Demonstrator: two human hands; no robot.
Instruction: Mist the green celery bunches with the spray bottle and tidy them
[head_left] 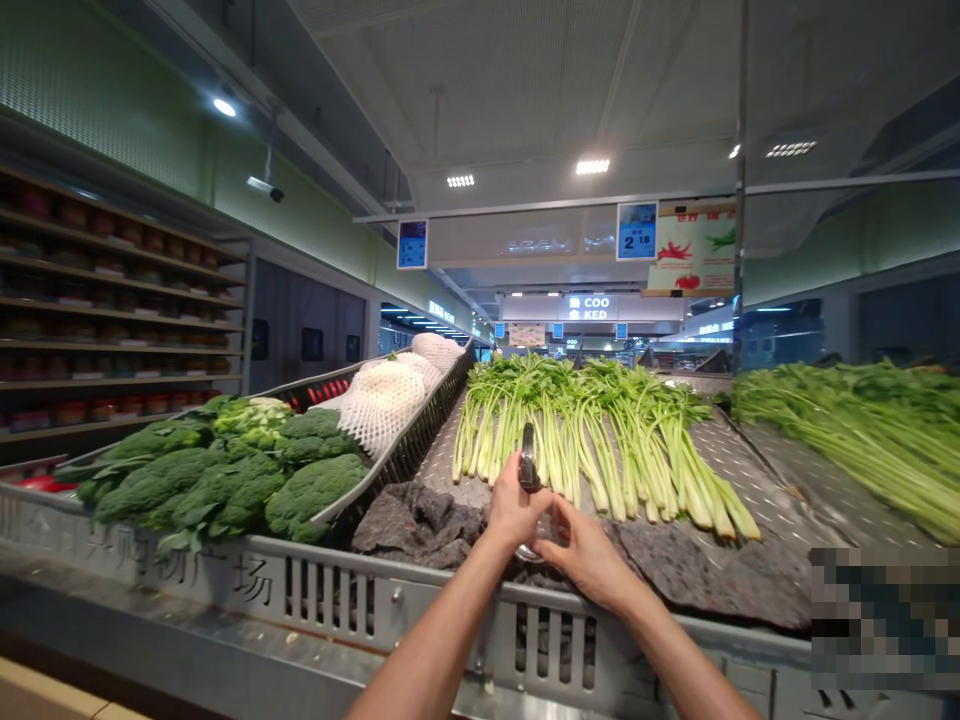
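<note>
A clear spray bottle with a black head (529, 458) is held out in front of me, over the front of the celery bed. My left hand (516, 510) is closed around it just below the black head. From the other side, my right hand (576, 545) grips the transparent body lower down, and both hands cover much of the bottle. Beyond it lie several bunches of celery (577, 420), leaves at the back and pale stalks toward me. A crumpled dark grey cloth (675, 570) runs along the front below the stalks.
Broccoli heads (225, 475) fill the bin at left, beside net-wrapped vegetables (386, 395) in a black crate. The grey slotted front rail (330, 590) crosses before me. A mirror at right reflects the celery. Price signs (637, 231) hang overhead, and shelves of jars (112, 310) stand far left.
</note>
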